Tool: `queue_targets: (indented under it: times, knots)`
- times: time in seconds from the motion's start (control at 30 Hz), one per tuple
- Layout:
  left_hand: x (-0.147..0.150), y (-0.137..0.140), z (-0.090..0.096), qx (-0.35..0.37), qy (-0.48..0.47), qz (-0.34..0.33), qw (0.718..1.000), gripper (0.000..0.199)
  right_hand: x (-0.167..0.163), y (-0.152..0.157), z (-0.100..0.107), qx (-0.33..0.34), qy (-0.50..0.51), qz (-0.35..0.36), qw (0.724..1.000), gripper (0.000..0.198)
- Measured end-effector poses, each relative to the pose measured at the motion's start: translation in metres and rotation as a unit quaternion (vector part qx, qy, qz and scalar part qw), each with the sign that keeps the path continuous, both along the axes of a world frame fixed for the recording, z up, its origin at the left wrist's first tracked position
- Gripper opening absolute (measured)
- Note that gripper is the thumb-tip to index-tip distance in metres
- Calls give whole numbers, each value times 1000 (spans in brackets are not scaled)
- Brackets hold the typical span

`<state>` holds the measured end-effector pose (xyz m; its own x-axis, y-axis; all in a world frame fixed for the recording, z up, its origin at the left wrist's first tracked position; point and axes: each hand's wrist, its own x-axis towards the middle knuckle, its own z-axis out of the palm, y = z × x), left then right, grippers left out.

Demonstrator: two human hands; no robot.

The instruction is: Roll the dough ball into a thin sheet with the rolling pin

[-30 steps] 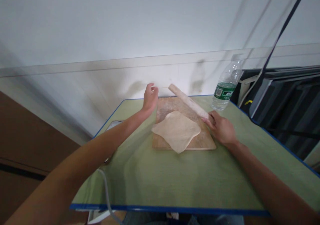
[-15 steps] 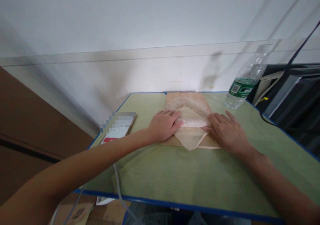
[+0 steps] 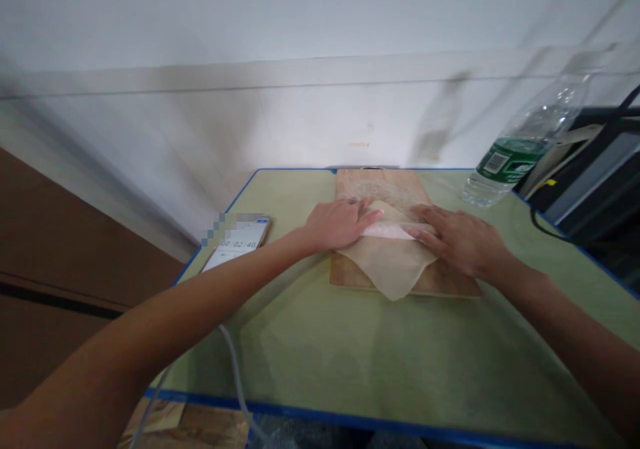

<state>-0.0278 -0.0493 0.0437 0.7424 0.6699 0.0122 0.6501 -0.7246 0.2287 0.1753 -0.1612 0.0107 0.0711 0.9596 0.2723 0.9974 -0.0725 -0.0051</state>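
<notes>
A thin, pale dough sheet (image 3: pixel 393 266) lies on a wooden board (image 3: pixel 453 285), one pointed corner toward me. Across it runs a whitish, floury roll (image 3: pixel 393 230); whether this is rolled-up dough or a rolling pin, I cannot tell. My left hand (image 3: pixel 336 224) is closed over the roll's left end, thumb along the near side and fingers beyond it. At the right end, my right hand (image 3: pixel 459 237) holds the roll likewise, with its thumb pointing inward. Both hands hide the roll's ends. Flour dusts the far part of the board.
A phone (image 3: pixel 239 239) showing a timer lies on the green table (image 3: pixel 320 342), left of my forearm. The plastic bottle (image 3: pixel 515 156) stands at the back right. A white wall (image 3: pixel 300 122) rises behind; a pale cable (image 3: pixel 233 362) hangs over the front edge.
Both hands and the roll have moved farther from me over the board. More of the dough sheet shows on the near side. The camera view has shifted slightly.
</notes>
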Motion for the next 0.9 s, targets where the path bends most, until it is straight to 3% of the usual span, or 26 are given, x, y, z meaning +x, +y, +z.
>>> queue_targets:
  times: [0.23, 0.37, 0.57, 0.73, 0.9]
  knots:
    - [14, 25, -2, -59, -30, 16, 998, 60, 22, 32, -4, -45, 68, 27, 996, 61]
    - [21, 35, -3, -21, -62, 16, 998, 57, 31, 55, -4, -72, 96, 7, 993, 62]
    - [26, 40, -2, 48, -77, 79, 993, 55, 32, 70, -2, -59, 104, -18, 993, 55]
    - [30, 47, -3, 62, -68, 86, 992, 60, 28, 75, 4, -48, 87, -82, 992, 54]
    - [36, 59, -2, 55, -64, 95, 992, 55, 36, 91, 5, -62, 86, -85, 991, 52]
